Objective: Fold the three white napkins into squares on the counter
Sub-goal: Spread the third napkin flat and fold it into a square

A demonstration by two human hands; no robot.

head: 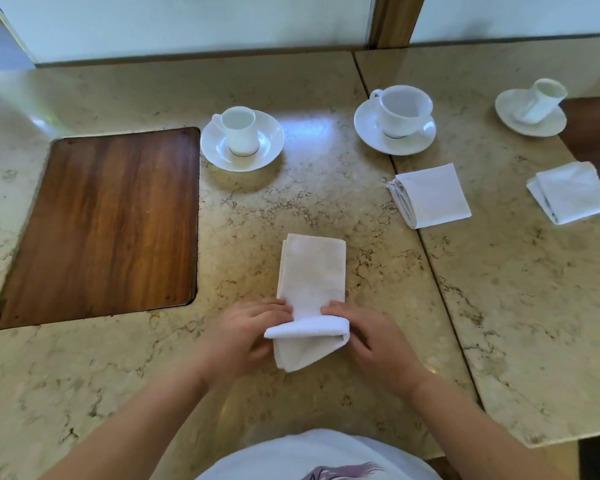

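Observation:
A long white napkin strip (311, 271) lies on the marble counter (291, 202) in front of me. Its near end is lifted and curled over. My left hand (246, 336) grips that end on its left side. On its right side my right hand (371, 341) grips the same end. Both sets of fingertips press on the strip just beyond the fold. Two folded square napkins lie to the right: one (432, 195) near the counter seam, another (572, 192) at the far right edge.
A wooden inset board (101, 223) fills the left of the counter. A cup on a saucer (242, 138) stands behind the strip, a wider cup and saucer (397, 119) further right, a third cup and saucer (532, 109) at the far right.

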